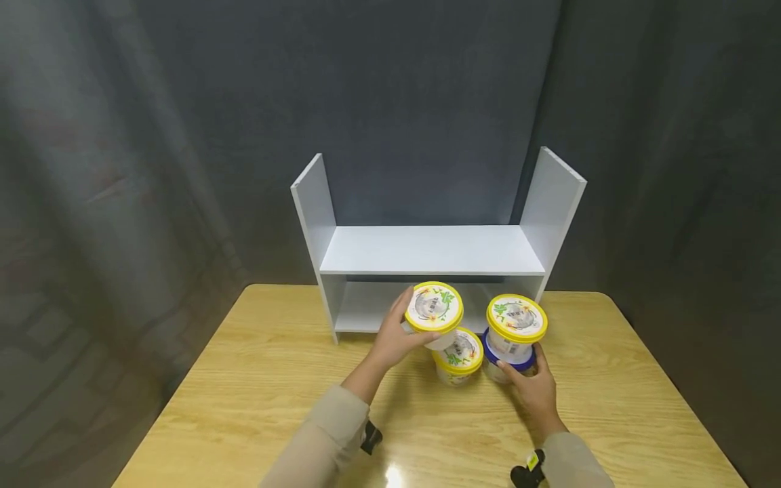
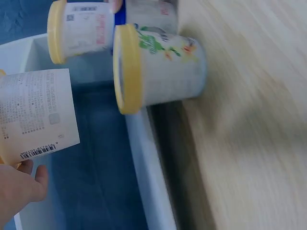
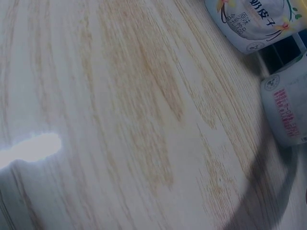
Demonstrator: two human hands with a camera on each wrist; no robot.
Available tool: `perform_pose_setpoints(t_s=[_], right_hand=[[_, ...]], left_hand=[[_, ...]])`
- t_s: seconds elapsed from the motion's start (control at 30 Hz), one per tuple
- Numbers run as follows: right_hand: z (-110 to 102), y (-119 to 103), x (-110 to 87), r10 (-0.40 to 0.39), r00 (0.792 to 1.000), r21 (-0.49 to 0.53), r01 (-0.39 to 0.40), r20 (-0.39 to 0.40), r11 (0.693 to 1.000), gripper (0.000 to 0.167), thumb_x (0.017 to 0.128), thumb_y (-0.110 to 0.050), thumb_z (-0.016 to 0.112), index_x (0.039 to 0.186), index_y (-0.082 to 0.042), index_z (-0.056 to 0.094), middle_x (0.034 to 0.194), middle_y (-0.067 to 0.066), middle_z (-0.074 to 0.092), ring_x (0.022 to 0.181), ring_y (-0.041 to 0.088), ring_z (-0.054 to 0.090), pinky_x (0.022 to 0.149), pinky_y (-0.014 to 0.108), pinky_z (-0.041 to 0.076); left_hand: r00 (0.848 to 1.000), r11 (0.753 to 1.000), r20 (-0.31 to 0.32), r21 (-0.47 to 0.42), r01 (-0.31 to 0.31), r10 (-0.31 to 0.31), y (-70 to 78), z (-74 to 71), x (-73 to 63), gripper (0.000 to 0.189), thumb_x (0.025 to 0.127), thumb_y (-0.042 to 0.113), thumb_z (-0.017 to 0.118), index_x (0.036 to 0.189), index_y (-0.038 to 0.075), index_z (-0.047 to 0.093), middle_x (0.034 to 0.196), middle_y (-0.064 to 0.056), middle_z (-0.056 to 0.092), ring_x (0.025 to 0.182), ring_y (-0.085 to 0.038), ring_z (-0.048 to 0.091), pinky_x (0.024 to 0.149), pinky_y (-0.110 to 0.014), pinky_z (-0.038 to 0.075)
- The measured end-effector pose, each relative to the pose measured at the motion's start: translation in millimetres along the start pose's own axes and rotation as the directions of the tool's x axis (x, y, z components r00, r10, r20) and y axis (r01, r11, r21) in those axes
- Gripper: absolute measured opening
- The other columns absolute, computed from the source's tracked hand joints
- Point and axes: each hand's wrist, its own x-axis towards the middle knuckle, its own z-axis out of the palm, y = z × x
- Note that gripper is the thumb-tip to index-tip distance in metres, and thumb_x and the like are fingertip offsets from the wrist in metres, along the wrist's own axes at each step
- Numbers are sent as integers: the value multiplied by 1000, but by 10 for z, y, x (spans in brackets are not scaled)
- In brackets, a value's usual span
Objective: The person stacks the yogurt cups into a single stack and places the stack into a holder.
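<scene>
My left hand (image 1: 407, 330) grips a white tub with a yellow lid (image 1: 434, 308) and holds it above the table, in front of the white shelf's lower opening. In the left wrist view this tub (image 2: 37, 115) shows its printed label above my fingers (image 2: 21, 184). A second yellow-lidded tub (image 1: 459, 354) stands on the table just below it, also seen as a floral tub (image 2: 160, 67). To the right, a third yellow-lidded tub (image 1: 516, 320) sits stacked on a blue-lidded tub (image 1: 511, 364), which my right hand (image 1: 526, 374) grips from the front.
A white two-level shelf (image 1: 430, 251) with tall side panels stands at the back of the wooden table (image 1: 256, 386), in front of a dark curtain. The right wrist view shows bare table wood (image 3: 120, 120) and two tubs at its right edge.
</scene>
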Motion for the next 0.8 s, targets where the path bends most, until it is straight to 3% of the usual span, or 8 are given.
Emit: perform_pose_setpoints(t_s=[0.4, 0.8], right_hand=[[-3, 3, -9, 0, 1000, 10, 0, -9, 1000, 92, 69, -23, 72, 139, -14, 13, 135, 20, 27, 121, 32, 27, 97, 43, 26], [-4, -35, -24, -1, 1000, 4, 1, -7, 1000, 92, 70, -19, 72, 139, -12, 11, 133, 25, 28, 119, 35, 29, 96, 43, 27]], left_hand=[[999, 999, 30, 39, -26, 25, 336, 194, 158, 97, 60, 39, 76, 137, 31, 18, 141, 8, 16, 121, -22, 29, 95, -46, 27], [995, 996, 65, 44, -74, 71, 562, 331, 346, 96, 62, 36, 76, 138, 24, 18, 140, 8, 19, 122, -16, 27, 96, -36, 28]])
